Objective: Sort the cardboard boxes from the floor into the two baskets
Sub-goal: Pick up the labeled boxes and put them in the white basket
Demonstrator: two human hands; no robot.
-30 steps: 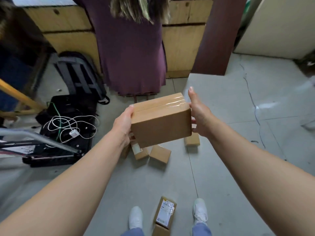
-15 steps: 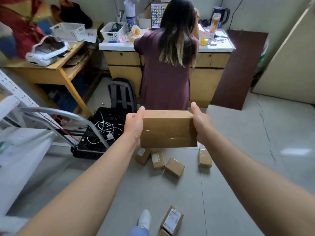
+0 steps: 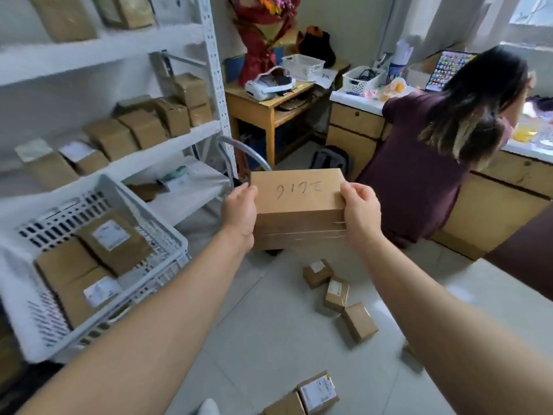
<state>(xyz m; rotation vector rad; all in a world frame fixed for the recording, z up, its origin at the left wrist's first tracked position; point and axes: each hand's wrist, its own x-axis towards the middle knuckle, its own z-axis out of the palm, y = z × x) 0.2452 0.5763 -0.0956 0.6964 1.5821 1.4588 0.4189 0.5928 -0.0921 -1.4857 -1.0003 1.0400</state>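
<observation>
I hold a large brown cardboard box (image 3: 297, 211) with handwriting on top, raised in front of me at chest height. My left hand (image 3: 241, 215) grips its left end and my right hand (image 3: 360, 214) grips its right end, fingers curled over the edges. A white slotted basket (image 3: 161, 232) stands to the left and holds several labelled boxes. Small cardboard boxes (image 3: 336, 293) lie on the floor below the held box, and two more (image 3: 317, 392) lie near my feet.
A white metal shelf (image 3: 214, 85) with stacked boxes fills the left. A person in a maroon top (image 3: 425, 175) stands at a counter (image 3: 356, 121) on the right. A wooden desk (image 3: 260, 106) and a grey trolley handle (image 3: 239, 148) are behind the box.
I have risen and turned left with the box in both hands. The shelf and white basket have come into view, and the floor boxes now lie lower right.
</observation>
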